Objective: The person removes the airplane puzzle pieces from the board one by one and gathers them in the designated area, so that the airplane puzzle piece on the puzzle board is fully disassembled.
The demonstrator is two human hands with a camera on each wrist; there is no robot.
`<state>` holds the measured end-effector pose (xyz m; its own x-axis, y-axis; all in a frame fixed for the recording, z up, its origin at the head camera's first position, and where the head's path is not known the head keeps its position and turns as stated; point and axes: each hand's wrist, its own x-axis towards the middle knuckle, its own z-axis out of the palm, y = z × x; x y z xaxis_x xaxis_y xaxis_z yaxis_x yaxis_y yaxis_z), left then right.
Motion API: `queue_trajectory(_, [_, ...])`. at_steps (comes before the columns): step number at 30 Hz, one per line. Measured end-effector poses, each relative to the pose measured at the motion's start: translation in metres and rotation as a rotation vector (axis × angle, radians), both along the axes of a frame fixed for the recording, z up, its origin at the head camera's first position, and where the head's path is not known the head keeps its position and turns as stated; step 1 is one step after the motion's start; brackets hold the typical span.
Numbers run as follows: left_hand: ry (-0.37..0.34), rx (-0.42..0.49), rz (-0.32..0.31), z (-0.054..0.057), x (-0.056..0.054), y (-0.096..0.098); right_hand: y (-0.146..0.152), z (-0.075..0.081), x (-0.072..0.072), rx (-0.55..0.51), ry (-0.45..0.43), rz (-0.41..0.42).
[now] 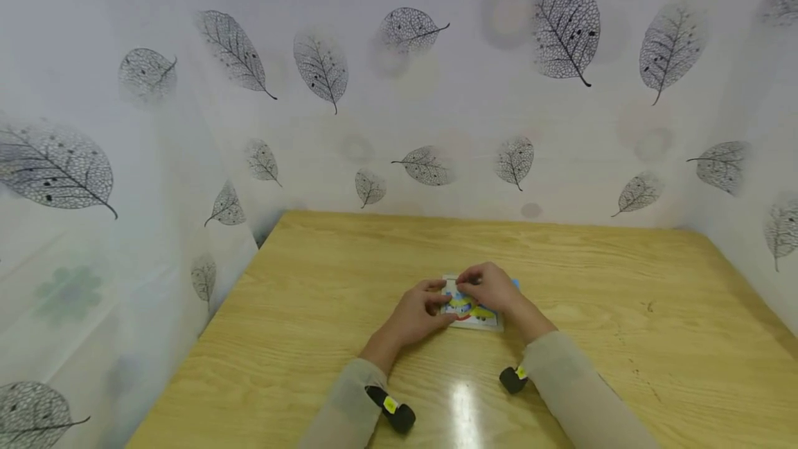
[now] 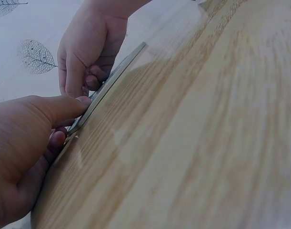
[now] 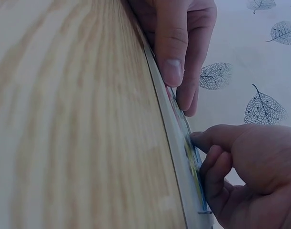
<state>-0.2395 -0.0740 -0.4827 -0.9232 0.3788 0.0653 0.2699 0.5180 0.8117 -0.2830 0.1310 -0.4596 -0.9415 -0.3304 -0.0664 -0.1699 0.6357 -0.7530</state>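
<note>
A small pale-framed puzzle board (image 1: pixel 472 325) with blue, yellow and red picture parts lies on the table between both hands. My left hand (image 1: pixel 416 312) holds its left side, the thumb at the near edge and the fingers spread toward the far corner. In the right wrist view, that thumb's pad lies over the board's rim (image 3: pixel 170 138). My right hand (image 1: pixel 495 287) reaches over the board from the right. Its thumb and forefinger meet low at the upper left part, pinching a small puzzle piece mostly hidden by the fingertips; the other fingers are curled.
A bit of blue (image 1: pixel 515 283) shows just beyond the right hand. The wood-grain table (image 1: pixel 349 255) extends on all sides of the board. A white wall covering (image 1: pixel 461 109) with leaf prints stands behind and at the sides. Black wrist-camera mounts (image 1: pixel 399 417) sit by the sleeves.
</note>
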Motion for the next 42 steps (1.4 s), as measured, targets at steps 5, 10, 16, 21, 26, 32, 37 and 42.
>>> queue_trajectory(5, [0.031, -0.029, -0.004, 0.002, -0.001, 0.000, -0.001, 0.001, -0.002, -0.008, -0.007, -0.008])
queue_trajectory(10, [0.032, -0.032, 0.005, 0.004, -0.002, -0.002, 0.001, 0.002, -0.002, -0.103, -0.047, -0.005])
queue_trajectory(16, [0.019, -0.014, 0.014, 0.002, -0.003, -0.003, 0.005, 0.002, 0.001, -0.268, -0.137, -0.058])
queue_trajectory(21, [0.014, -0.003, 0.005, 0.000, 0.000, -0.002, 0.009, 0.000, 0.005, -0.296, -0.159, -0.081])
queue_trajectory(26, [0.009, 0.001, 0.003, 0.002, 0.002, 0.000, 0.014, -0.001, 0.010, -0.325, -0.140, -0.052])
queue_trajectory(32, [0.021, -0.022, 0.006, 0.003, 0.001, 0.000, 0.018, -0.004, 0.013, -0.400, -0.174, -0.101])
queue_trajectory(37, [0.026, -0.025, 0.002, 0.000, -0.001, 0.002, 0.021, -0.006, 0.015, -0.465, -0.199, -0.137])
queue_trajectory(42, [0.019, -0.031, 0.001, -0.001, 0.000, 0.002, 0.026, -0.007, 0.014, -0.522, -0.244, -0.130])
